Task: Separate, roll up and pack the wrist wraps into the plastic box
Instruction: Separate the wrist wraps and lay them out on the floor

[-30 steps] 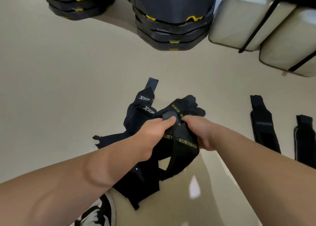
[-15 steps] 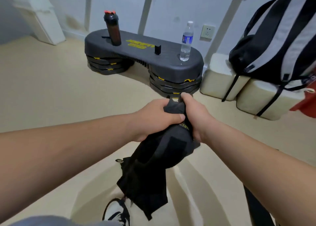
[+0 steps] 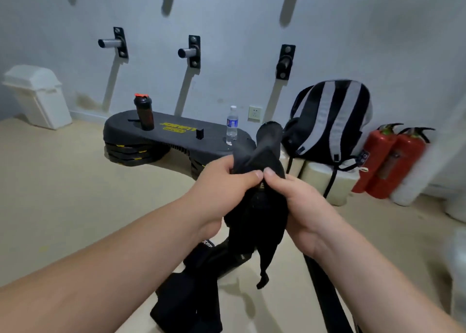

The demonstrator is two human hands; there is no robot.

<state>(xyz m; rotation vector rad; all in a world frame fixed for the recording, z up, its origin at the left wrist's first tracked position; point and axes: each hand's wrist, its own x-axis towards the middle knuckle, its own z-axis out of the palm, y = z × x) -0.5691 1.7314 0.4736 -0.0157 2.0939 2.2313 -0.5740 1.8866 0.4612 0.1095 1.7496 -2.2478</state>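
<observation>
While your left hand (image 3: 227,181) and right hand (image 3: 292,201) each pinch the bunched wrist wraps (image 3: 254,221), thumbs almost touching on top, the tails hang straight down between them.

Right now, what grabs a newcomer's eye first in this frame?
Dead centre, the left hand and right hand both grip a tangled bunch of black wrist wraps, tails hanging down. Behind, a striped backpack sits on pale cushions at right, with two red fire extinguishers beside it.
</observation>
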